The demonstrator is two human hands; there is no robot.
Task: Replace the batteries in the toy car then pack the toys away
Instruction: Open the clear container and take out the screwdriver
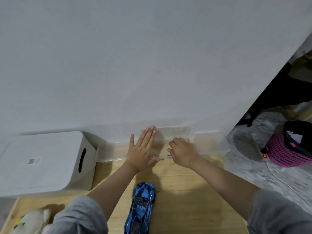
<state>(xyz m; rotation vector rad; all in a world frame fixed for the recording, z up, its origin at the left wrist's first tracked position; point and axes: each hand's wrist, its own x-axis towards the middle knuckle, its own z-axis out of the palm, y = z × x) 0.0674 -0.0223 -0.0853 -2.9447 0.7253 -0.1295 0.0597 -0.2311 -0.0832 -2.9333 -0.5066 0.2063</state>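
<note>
Left hand [141,149] flat, fingers spread, pressing on clear box [114,152] by wall, likely to keep it from sliding. Right hand [183,152] curled at box edge; cannot tell if gripping. Blue toy car [142,206] lies on wooden board [185,191], between arms, untouched. One car, one plush toy [32,220], one white bin [43,162].
</note>
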